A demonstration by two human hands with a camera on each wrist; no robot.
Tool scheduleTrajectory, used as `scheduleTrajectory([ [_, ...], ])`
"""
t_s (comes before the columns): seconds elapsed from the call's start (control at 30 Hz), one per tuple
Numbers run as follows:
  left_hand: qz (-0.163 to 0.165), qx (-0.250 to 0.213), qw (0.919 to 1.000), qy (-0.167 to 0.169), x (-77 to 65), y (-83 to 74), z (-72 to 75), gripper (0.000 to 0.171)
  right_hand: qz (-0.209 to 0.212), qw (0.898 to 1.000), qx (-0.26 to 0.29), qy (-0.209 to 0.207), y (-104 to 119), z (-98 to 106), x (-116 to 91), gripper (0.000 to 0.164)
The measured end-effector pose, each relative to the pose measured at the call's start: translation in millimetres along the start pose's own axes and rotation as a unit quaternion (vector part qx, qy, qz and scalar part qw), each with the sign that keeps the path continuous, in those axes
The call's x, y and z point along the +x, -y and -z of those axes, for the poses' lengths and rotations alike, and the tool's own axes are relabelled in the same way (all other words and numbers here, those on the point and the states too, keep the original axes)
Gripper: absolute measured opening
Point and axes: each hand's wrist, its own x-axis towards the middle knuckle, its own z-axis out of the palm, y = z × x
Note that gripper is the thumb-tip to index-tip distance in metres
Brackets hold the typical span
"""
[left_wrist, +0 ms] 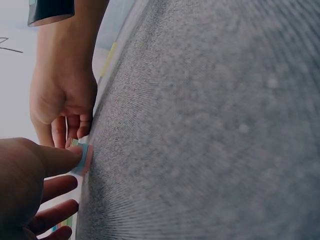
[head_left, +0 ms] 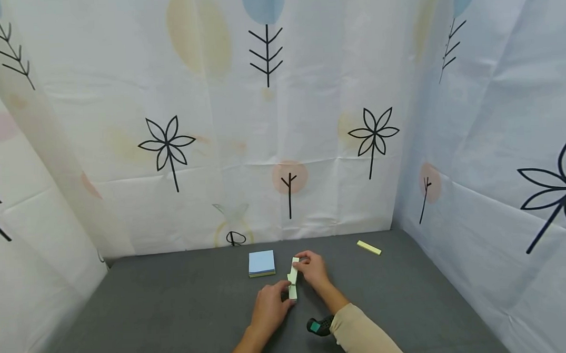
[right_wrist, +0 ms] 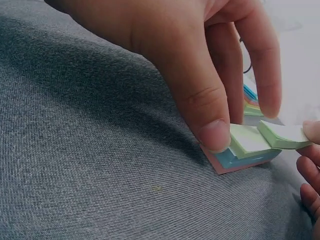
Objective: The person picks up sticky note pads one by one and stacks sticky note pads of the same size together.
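Note:
Narrow sticky-note pads lie in a small stack at the middle of the dark grey table. In the right wrist view a pink pad (right_wrist: 240, 168), a blue pad (right_wrist: 237, 159) and a pale green pad (right_wrist: 248, 140) are layered. My right hand (head_left: 314, 271) pinches this stack, its thumb (right_wrist: 215, 134) at one edge. Overlapping the green layer is another small green pad (right_wrist: 284, 135), tilted, which my left hand (head_left: 270, 307) pinches at its far end. The left thumb (left_wrist: 70, 157) reaches toward the right hand in the left wrist view.
A square sticky-note block (head_left: 261, 262) with a blue top sits behind and left of the hands. A yellow strip (head_left: 369, 247) lies toward the back right. A black wrist device (head_left: 320, 326) is by the right sleeve. Patterned curtains (head_left: 234, 147) border the table (head_left: 175, 307).

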Motion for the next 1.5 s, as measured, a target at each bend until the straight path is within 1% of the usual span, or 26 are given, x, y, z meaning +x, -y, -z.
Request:
scheduleTrajectory([
  [0.13,-0.007,0.011,0.9999,0.002,0.5,0.1,-0.3,0.037,0.022,1.0,-0.019,0.002,-1.8,-1.7,-1.0,0.016],
  [0.27,-0.015,0.03,0.9994,-0.008,-0.4,-0.6,0.2,0.037,0.033,0.999,-0.028,0.008,-2.3,-3.5,-2.9,0.015],
  [0.5,-0.015,0.049,0.9984,-0.024,-3.0,-2.1,-0.4,0.036,0.048,0.997,-0.055,0.015,-0.9,-4.1,-6.8,0.01],
  [0.67,-0.017,0.055,0.998,-0.028,-3.7,-2.1,-0.4,0.035,0.051,0.995,-0.084,0.031,0.4,-3.3,-8.9,0.005],
  [0.83,-0.024,0.054,0.9979,-0.026,-4.1,-1.8,-0.5,0.035,0.06,0.991,-0.107,0.055,0.5,-1.9,-9.5,0.005],
  [1.0,-0.029,0.054,0.9979,-0.018,-3.8,-1.7,-0.2,0.035,0.058,0.989,-0.114,0.075,1.3,-0.3,-9.9,0.005],
  [1.17,-0.032,0.06,0.9976,-0.015,-3.5,-1.1,-0.7,0.033,0.058,0.988,-0.12,0.08,1.4,0.5,-9.3,0.005],
  [1.33,-0.039,0.067,0.9968,-0.02,-3.1,-1.3,-1.4,0.031,0.059,0.987,-0.115,0.094,0.3,2.7,-8.3,0.006],
  [1.5,-0.04,0.07,0.9966,-0.018,-3.0,-1.3,-2.0,0.03,0.059,0.986,-0.106,0.11,0.9,5.3,-8.5,0.007],
])
